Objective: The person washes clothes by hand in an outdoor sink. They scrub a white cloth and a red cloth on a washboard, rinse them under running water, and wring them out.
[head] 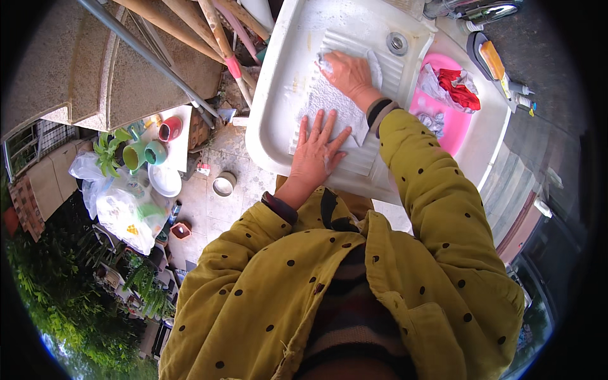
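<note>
A wet white towel (327, 97) lies spread over the ribbed washboard (392, 71) moulded into a white laundry sink (266, 118). My left hand (316, 149) rests flat on the towel's near part, fingers spread, with some suds near the thumb. At the towel's far part, my right hand (346, 73) has its fingers curled over a bunched bit of the cloth; the fingertips are partly hidden. Beyond it is a metal drain (397, 43). In the right basin stands a pink tub (458, 128) with a red and white cloth (458, 90) and a crumpled pale cloth (430, 123).
A brush (479, 52) and an orange bar (492, 59) lie on the sink's right rim, near a faucet part (525, 101). Wooden poles (216, 28) lean behind the sink at left. Pots (134, 156), plastic bags (128, 204) and a round container (224, 184) are at the left.
</note>
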